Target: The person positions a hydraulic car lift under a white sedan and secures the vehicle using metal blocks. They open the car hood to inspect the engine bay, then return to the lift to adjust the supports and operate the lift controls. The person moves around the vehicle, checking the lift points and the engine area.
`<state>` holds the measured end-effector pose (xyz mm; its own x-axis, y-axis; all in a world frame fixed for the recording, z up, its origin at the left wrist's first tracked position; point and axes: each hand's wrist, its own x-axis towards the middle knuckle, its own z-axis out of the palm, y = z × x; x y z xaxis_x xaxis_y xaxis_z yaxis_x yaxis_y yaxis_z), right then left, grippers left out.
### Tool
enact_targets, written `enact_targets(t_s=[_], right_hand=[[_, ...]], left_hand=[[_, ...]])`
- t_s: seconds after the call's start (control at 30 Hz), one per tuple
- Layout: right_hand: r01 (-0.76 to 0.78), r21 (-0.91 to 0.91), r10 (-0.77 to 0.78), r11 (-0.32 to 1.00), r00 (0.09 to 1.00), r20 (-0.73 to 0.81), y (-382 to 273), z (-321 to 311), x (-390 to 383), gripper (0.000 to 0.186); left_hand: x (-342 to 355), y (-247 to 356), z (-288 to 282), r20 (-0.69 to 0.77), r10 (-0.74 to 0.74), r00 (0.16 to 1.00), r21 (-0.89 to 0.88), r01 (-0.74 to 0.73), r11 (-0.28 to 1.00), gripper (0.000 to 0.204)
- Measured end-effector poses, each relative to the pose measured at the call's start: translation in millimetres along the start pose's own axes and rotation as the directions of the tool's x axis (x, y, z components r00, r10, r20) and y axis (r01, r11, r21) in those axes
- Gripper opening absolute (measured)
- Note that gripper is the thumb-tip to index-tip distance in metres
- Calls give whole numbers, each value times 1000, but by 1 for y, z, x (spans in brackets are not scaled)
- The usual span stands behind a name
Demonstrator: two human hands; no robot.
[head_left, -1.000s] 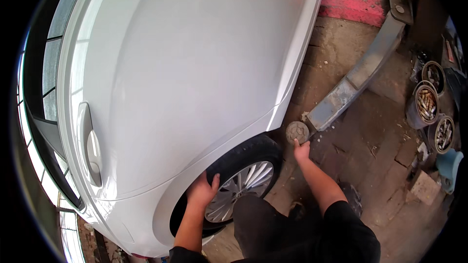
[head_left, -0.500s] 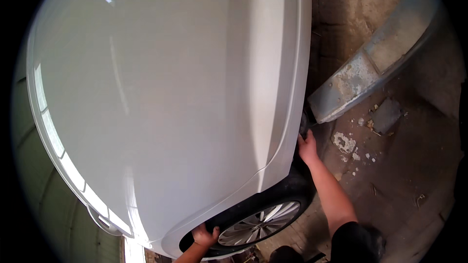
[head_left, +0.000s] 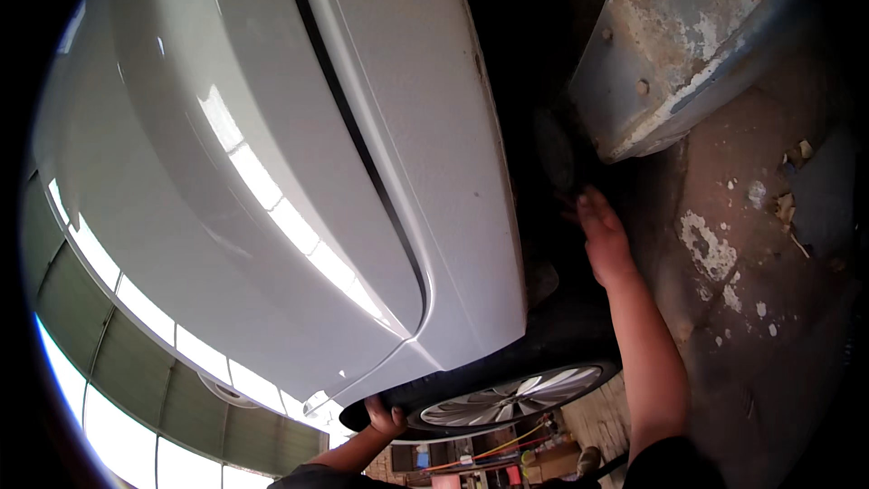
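Observation:
A light silver car body (head_left: 262,127) fills the left and middle, with a tyre (head_left: 552,340) and a many-spoked wheel (head_left: 516,398) below its edge. My left hand (head_left: 385,418) is at the left end of the wheel arch, gripping the tyre, its fingers partly hidden behind it. My right hand (head_left: 605,237) reaches under the car's side with fingers stretched forward and apart. Its fingertips are by the lower edge of a dark round pad (head_left: 554,149); deep shadow hides whether they touch. Just beyond is the end of a worn grey metal arm (head_left: 679,45) with flaking paint.
Brown stained floor (head_left: 706,326) with white paint patches lies to the right. Small debris (head_left: 786,208) sits beside a dark flat piece (head_left: 828,190). Past the wheel are shelves with mixed items (head_left: 480,462). Green wall panels (head_left: 136,353) stand at far left.
My view has dropped closer to the car's lower side. My right hand has shifted from the dark pad's side to below its lower edge, fingers straighter. My left hand stays at the tyre.

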<state>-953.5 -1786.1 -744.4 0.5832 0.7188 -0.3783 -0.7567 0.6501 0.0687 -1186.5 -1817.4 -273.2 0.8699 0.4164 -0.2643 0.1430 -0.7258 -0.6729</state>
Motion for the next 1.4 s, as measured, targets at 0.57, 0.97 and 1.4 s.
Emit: enact_targets(t_s=[0.57, 0.97, 1.4], right_hand=[[306, 44, -305, 951, 952, -17, -36, 5, -16, 35], [251, 141, -249, 958, 968, -31, -33, -9, -59, 35], [231, 146, -224, 962, 973, -62, -25, -15, -60, 34]], left_hand=[[-17, -30, 5, 123, -68, 990, -97, 81, 992, 77], [7, 4, -3, 22, -21, 1000, -49, 22, 999, 74], [19, 9, -1, 61, -46, 997, -113, 52, 992, 72]])
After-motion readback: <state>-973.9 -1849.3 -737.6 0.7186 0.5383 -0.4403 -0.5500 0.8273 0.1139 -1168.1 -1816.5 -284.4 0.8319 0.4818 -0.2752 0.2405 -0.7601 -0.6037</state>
